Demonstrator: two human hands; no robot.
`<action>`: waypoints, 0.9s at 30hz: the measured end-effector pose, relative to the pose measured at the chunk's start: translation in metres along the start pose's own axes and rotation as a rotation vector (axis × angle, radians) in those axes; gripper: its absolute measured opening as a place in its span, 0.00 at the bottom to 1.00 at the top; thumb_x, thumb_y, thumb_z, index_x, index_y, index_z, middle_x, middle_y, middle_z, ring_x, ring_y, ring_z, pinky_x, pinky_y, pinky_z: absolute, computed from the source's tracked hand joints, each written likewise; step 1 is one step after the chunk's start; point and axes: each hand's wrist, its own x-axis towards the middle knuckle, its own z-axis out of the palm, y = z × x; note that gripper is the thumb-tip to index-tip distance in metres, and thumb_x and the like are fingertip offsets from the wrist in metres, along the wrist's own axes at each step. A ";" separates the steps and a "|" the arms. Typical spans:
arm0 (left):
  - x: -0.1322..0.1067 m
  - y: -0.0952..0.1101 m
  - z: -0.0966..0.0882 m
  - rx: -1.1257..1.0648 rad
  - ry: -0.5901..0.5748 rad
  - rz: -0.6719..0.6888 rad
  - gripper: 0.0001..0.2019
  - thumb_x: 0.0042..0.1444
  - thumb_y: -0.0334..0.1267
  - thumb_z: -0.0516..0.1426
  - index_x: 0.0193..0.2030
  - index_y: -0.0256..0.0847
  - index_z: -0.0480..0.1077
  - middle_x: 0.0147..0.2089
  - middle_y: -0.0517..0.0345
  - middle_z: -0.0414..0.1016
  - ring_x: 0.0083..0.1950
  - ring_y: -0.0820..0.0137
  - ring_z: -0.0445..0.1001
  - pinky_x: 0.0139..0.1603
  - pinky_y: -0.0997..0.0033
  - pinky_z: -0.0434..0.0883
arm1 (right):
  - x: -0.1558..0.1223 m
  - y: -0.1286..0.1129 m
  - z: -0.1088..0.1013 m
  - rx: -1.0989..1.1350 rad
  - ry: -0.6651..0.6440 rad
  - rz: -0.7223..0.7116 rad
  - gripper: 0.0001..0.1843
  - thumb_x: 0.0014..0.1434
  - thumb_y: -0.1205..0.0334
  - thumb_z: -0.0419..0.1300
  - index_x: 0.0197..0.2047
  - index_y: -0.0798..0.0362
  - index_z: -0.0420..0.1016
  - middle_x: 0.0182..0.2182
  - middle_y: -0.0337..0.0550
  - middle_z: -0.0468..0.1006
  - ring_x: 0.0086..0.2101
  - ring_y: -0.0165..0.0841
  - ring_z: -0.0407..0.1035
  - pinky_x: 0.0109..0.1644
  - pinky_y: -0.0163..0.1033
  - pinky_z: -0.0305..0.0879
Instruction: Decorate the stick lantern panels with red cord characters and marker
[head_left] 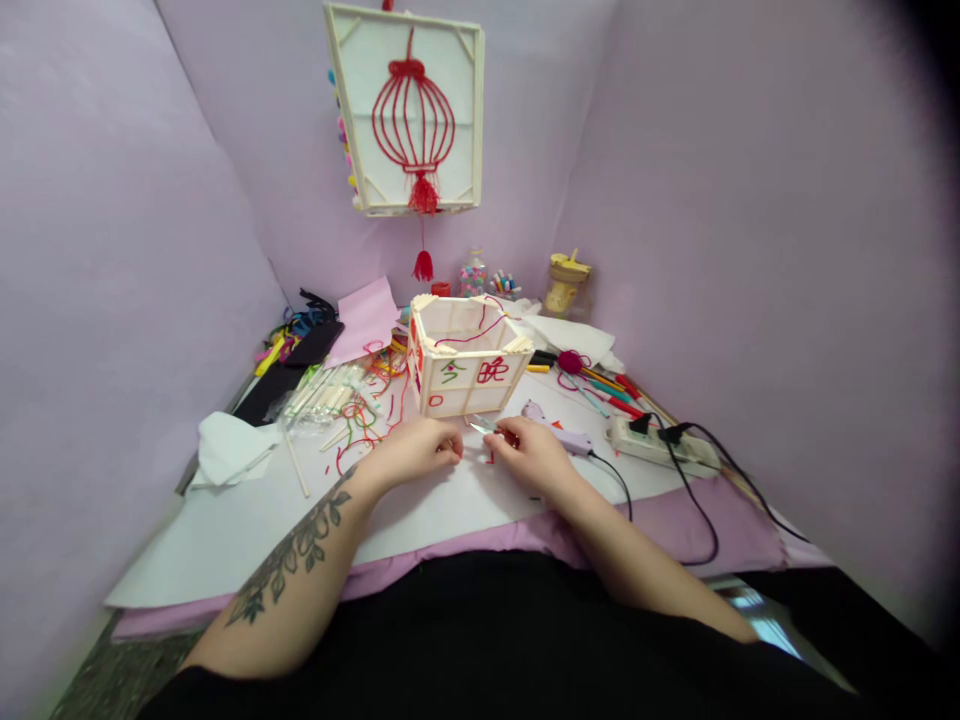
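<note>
Left hand (431, 448) is curling its fingertips together over the white paper (442, 505), can't tell if it's pinching anything. Right hand (531, 450) is gripping small scissors (481, 428), tips pointing left. A lilac glue gun (574, 440) is lying just beside it. The open-topped craft-stick box (471, 388) is sitting right behind the scissors, and a tasselled lantern (360, 100) is hanging farther back.
</note>
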 end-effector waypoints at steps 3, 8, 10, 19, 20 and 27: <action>0.000 0.004 0.001 -0.265 -0.017 0.013 0.07 0.52 0.38 0.57 0.36 0.38 0.73 0.32 0.56 0.80 0.34 0.69 0.76 0.33 0.74 0.67 | 0.000 -0.002 0.008 -0.121 -0.041 -0.039 0.12 0.60 0.56 0.56 0.37 0.54 0.77 0.33 0.47 0.75 0.33 0.36 0.66 0.37 0.39 0.57; 0.000 0.008 -0.004 -0.600 0.075 -0.005 0.09 0.52 0.41 0.60 0.36 0.37 0.70 0.29 0.57 0.79 0.32 0.71 0.76 0.34 0.73 0.68 | 0.000 -0.004 0.012 0.022 0.130 -0.171 0.12 0.60 0.65 0.55 0.43 0.52 0.78 0.42 0.50 0.75 0.45 0.41 0.67 0.49 0.46 0.62; -0.001 0.008 -0.005 -0.653 0.065 -0.005 0.09 0.52 0.40 0.60 0.37 0.37 0.70 0.29 0.56 0.79 0.33 0.71 0.77 0.35 0.74 0.68 | 0.001 -0.005 0.008 0.177 0.203 -0.189 0.13 0.61 0.67 0.52 0.44 0.52 0.77 0.41 0.49 0.75 0.44 0.39 0.68 0.48 0.45 0.64; -0.005 0.005 -0.009 -0.434 -0.088 -0.036 0.10 0.50 0.39 0.61 0.38 0.37 0.75 0.32 0.56 0.79 0.27 0.73 0.74 0.27 0.76 0.68 | -0.009 0.000 -0.001 -0.034 -0.133 -0.321 0.11 0.55 0.74 0.58 0.36 0.51 0.79 0.38 0.46 0.72 0.43 0.38 0.63 0.49 0.44 0.61; -0.006 0.007 -0.011 -0.439 -0.031 -0.022 0.08 0.52 0.39 0.60 0.35 0.37 0.75 0.30 0.57 0.78 0.25 0.75 0.72 0.26 0.77 0.67 | -0.011 0.000 0.000 -0.064 -0.158 -0.346 0.12 0.55 0.74 0.58 0.36 0.50 0.79 0.39 0.46 0.72 0.43 0.38 0.63 0.49 0.43 0.61; -0.013 0.004 -0.025 -0.522 0.859 0.108 0.12 0.56 0.46 0.56 0.29 0.40 0.66 0.24 0.63 0.68 0.25 0.76 0.66 0.27 0.76 0.64 | -0.012 -0.006 0.008 -0.257 -0.184 -0.414 0.05 0.58 0.69 0.58 0.33 0.53 0.76 0.39 0.50 0.71 0.42 0.39 0.61 0.47 0.45 0.60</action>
